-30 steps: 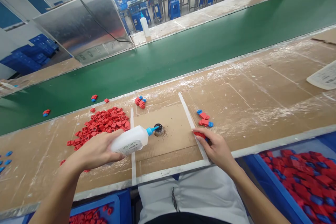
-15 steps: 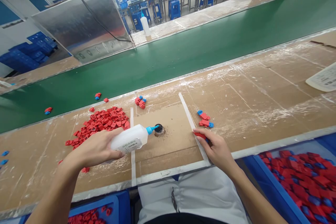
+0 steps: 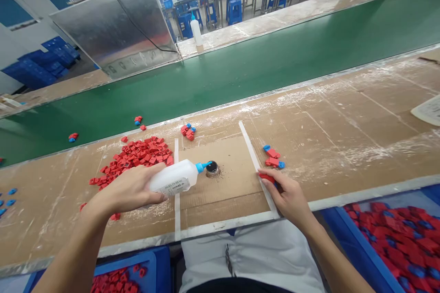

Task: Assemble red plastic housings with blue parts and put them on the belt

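My left hand (image 3: 129,190) is wrapped round a white squeeze bottle (image 3: 175,179) lying almost level, its blue nozzle (image 3: 202,165) pointing at a small round dark cap (image 3: 212,168) on the cardboard. My right hand (image 3: 287,197) rests on the cardboard bench (image 3: 326,146) with its fingers closed on a small red piece (image 3: 266,177). Just beyond that hand lie a few red and blue pieces (image 3: 273,158). A heap of red pieces (image 3: 137,158) spreads behind my left hand.
A green conveyor belt (image 3: 240,73) runs behind the bench, with stray red and blue pieces (image 3: 138,120) on it. Blue bins of red pieces sit at bottom right (image 3: 402,242) and bottom left (image 3: 117,279). A metal housing (image 3: 113,32) and another white bottle (image 3: 196,34) stand beyond the belt.
The view has shifted slightly. The bottle nozzle stays at the dark cap, and both hands hold the same places.
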`<state>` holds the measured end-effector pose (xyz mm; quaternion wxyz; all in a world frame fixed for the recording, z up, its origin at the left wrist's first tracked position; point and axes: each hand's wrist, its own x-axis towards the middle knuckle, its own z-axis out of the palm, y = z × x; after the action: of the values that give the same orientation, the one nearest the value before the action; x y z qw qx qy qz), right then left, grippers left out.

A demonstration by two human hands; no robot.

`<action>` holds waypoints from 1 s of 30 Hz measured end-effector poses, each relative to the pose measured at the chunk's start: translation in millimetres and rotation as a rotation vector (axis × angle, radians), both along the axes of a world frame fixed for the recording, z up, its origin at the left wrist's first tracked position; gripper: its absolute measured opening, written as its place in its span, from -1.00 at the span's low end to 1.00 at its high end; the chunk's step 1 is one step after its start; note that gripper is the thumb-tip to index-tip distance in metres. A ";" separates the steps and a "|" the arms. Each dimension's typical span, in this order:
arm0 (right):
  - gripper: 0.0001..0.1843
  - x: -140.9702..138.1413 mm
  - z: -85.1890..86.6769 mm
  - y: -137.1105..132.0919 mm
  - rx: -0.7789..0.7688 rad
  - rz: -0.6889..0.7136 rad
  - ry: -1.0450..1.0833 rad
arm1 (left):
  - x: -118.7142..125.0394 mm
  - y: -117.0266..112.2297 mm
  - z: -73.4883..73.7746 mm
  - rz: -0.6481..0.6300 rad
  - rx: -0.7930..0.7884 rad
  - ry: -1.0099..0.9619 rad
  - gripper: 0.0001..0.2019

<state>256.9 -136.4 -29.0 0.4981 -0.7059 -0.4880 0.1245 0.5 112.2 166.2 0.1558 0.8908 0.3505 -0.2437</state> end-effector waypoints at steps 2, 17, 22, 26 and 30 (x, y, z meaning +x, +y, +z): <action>-0.76 -0.1 -0.4 0.1 0.006 -0.005 -0.004 | -0.8 0.6 0.2 -0.004 -0.002 0.007 -0.68; -0.75 0.4 -2.3 1.1 0.005 -0.017 -0.006 | -4.3 1.2 -3.0 0.017 -0.041 0.016 -0.69; -0.75 -0.3 -2.2 0.1 0.001 -0.022 -0.008 | -4.4 1.1 -4.3 0.017 -0.043 0.002 -0.71; -0.76 -0.6 -2.1 -0.2 0.005 -0.023 -0.022 | -5.6 1.4 -6.0 0.017 -0.039 -0.005 -0.70; -0.76 -0.5 -2.6 0.0 0.005 -0.026 -0.026 | -6.9 0.9 -6.1 0.024 -0.041 -0.008 -0.66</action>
<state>256.5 -136.3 -31.6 0.4950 -0.7123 -0.4857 0.1076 -6.4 113.1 160.1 0.1783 0.8840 0.3556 -0.2456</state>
